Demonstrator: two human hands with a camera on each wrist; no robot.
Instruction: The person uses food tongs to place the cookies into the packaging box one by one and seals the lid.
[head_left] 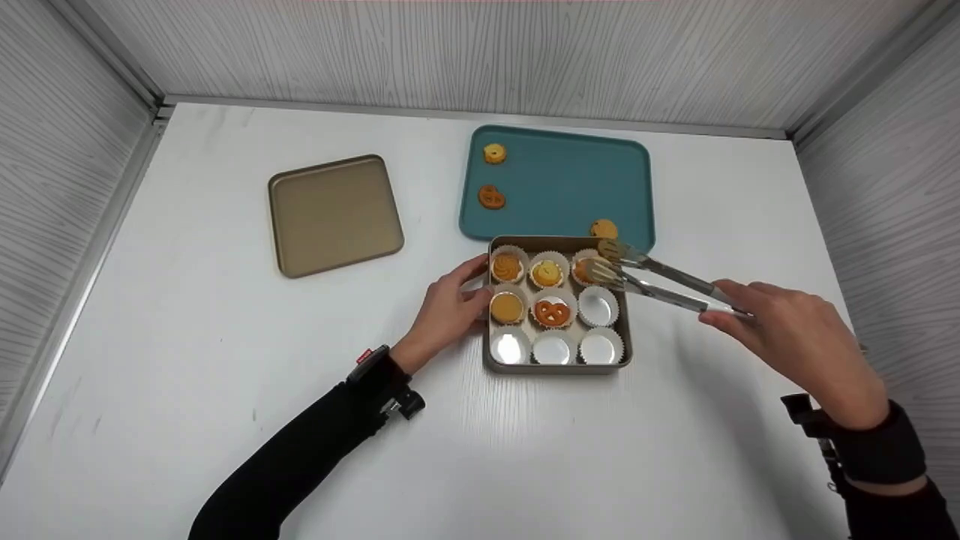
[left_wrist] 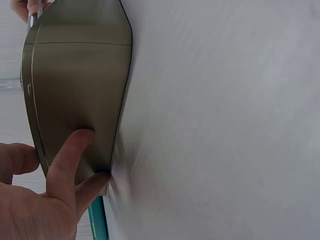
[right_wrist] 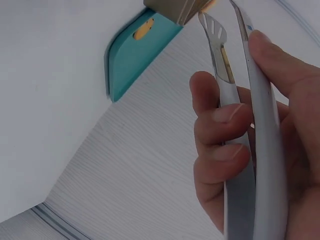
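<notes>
My right hand [head_left: 802,337] grips a pair of metal tongs [head_left: 675,285] with pale handles, its fingers curled round one arm in the right wrist view. The slotted tong heads stand apart over the top right corner of a bronze tin [head_left: 559,369]. Paper cups in the tin hold several cookies, among them a swirl cookie [head_left: 506,267] and a pretzel cookie [head_left: 553,313]. Another cookie [head_left: 582,271] shows in the top right cup, partly hidden by the tongs. My left hand [head_left: 446,315] rests its fingertips against the tin's left wall [left_wrist: 75,100].
Behind the tin lies a teal tray [head_left: 570,172] bearing a round yellow cookie [head_left: 494,154], a pretzel cookie [head_left: 491,197] and a speckled round cookie [head_left: 604,229] by the tong heads. A bronze lid or shallow tray [head_left: 335,217] lies at the back left. Panel walls enclose the white table.
</notes>
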